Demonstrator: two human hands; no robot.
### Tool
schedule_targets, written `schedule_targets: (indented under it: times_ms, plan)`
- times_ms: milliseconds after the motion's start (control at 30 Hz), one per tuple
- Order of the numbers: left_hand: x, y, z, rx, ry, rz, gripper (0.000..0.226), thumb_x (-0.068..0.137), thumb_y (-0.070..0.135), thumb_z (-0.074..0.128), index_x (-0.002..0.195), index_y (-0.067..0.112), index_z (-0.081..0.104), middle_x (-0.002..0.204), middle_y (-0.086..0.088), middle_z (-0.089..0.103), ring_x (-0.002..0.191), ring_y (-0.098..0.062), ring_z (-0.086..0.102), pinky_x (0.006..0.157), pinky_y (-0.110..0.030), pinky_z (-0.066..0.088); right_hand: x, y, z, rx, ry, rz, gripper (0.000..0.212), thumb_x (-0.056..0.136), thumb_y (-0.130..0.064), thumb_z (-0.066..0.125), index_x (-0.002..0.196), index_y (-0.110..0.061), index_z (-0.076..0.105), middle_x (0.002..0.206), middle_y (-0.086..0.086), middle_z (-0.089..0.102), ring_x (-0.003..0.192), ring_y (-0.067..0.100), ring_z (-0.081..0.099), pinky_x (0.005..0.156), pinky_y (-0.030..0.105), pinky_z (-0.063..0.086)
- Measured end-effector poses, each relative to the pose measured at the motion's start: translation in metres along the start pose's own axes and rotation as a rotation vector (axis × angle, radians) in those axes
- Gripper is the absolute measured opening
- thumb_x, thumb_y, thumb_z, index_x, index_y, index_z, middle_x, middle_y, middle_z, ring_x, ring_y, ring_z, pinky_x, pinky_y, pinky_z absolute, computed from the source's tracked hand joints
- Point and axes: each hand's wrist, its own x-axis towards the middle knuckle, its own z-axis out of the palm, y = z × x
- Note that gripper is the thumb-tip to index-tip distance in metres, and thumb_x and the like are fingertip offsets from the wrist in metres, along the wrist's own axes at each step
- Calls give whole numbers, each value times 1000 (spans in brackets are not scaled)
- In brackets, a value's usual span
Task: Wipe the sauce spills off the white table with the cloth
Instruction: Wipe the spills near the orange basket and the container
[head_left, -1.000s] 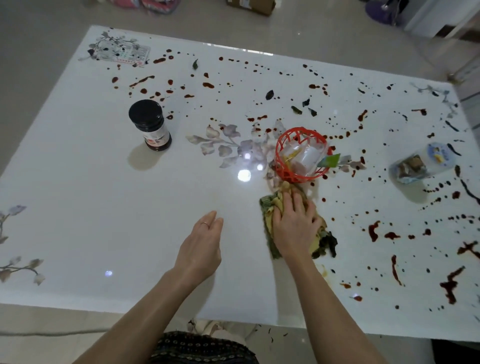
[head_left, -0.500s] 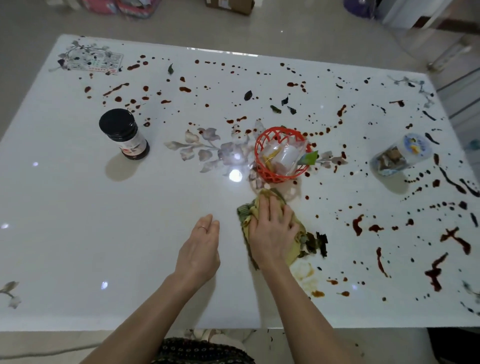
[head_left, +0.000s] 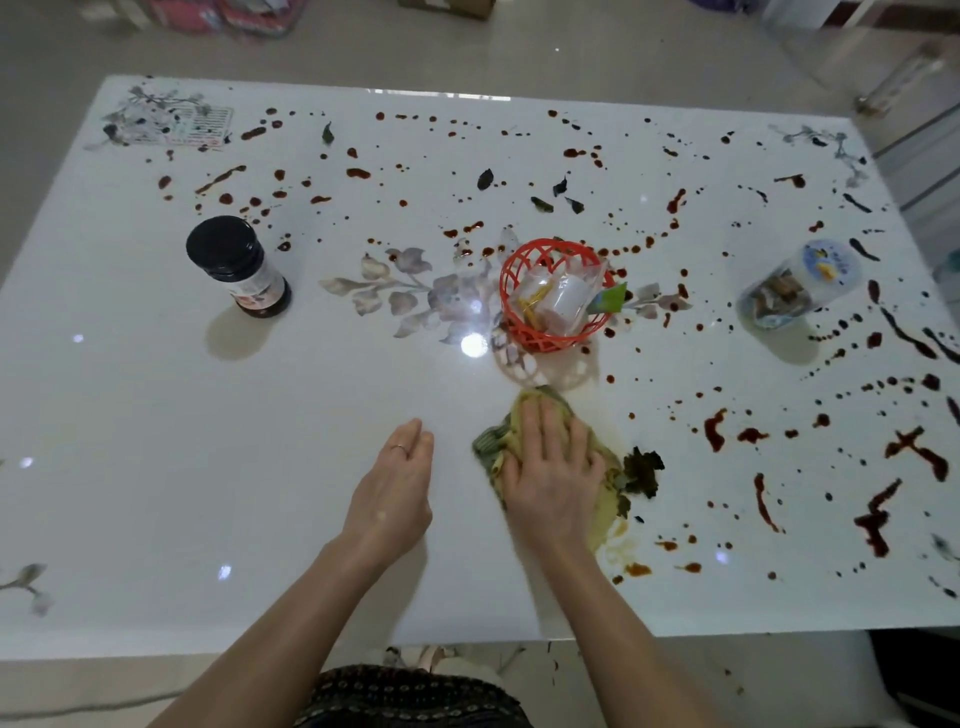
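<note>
The white table (head_left: 156, 467) is spattered with dark red sauce spills (head_left: 714, 428) across its far side and right half. A yellow-green cloth (head_left: 501, 441) lies near the front middle, just below the red basket. My right hand (head_left: 553, 475) presses flat on the cloth, fingers spread, covering most of it. Dark leaf scraps (head_left: 641, 467) are bunched at the cloth's right edge. A brownish smear (head_left: 621, 540) shows just to the right of my wrist. My left hand (head_left: 392, 493) rests palm down on the bare table, to the left of the cloth, holding nothing.
A red plastic basket (head_left: 519, 265) with packets stands just beyond the cloth. A black-lidded jar (head_left: 234, 265) stands at the left. A clear tub with a printed lid (head_left: 795, 288) lies at the right. The table's front edge is close to my body.
My right hand has kept rubbing the cloth below the basket, and a brown smear now shows beside my wrist. The left hand stays where it was.
</note>
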Motion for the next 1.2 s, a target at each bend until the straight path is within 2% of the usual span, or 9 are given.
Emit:
schedule_targets:
  times_ms: [167,367,567,667,767,867,967,1067,1200]
  plan:
    - [-2,-1,0,0,7,3,64,93,3,38,148,12,8,157,-1,3,143,-15,7,114,-25,17,6,-5,1,59,19,219,64,95,-45,35,153,-18,33,156,5,36,135,36,32,95,53,35]
    - [-6,6,-1,30,24,-2,67,91,-1,37,148,11,6,157,-2,0,144,-16,2,112,-25,16,-33,1,-1,35,-19,-47,64,97,-49,32,154,-20,31,157,3,35,137,32,35,98,49,34]
    - [-8,6,-4,6,1,-2,65,92,0,36,149,11,6,157,-2,1,144,-16,3,113,-23,11,-18,5,0,77,12,196,66,94,-45,40,154,-18,32,156,6,37,134,36,34,93,52,37]
    - [-8,5,0,3,14,-12,67,92,0,38,148,11,4,157,-2,0,144,-16,3,113,-24,11,-54,-14,-2,77,-28,56,66,95,-46,36,156,-20,28,158,5,32,138,36,32,98,51,31]
    - [-9,3,-1,11,16,7,69,90,-2,38,148,10,4,157,-3,0,144,-17,3,114,-25,10,-65,7,-3,62,-16,-99,65,95,-48,38,154,-22,34,157,1,37,137,32,38,96,47,31]
    - [-9,6,-4,-83,17,-25,59,94,2,34,148,10,10,157,-2,6,143,-15,7,113,-23,9,-49,28,-1,33,0,40,63,95,-48,39,151,-20,38,154,2,41,133,32,41,92,47,34]
    - [-9,7,0,-50,9,-29,61,93,1,35,148,9,9,157,-5,6,144,-17,6,113,-25,10,-57,10,-2,102,-7,170,66,94,-47,38,154,-20,31,158,4,34,139,34,30,98,52,34]
    - [-7,5,6,50,2,1,68,88,-3,38,148,6,7,157,-9,1,144,-21,2,115,-29,12,-99,-9,-1,115,-52,-6,68,95,-48,41,157,-24,25,162,1,26,146,32,25,105,52,32]
    - [-8,6,3,74,-14,11,67,87,-5,35,148,6,9,157,-9,1,144,-21,2,115,-30,13,-114,29,1,104,-17,-228,63,94,-50,41,153,-28,35,159,-5,32,143,26,32,98,49,36]
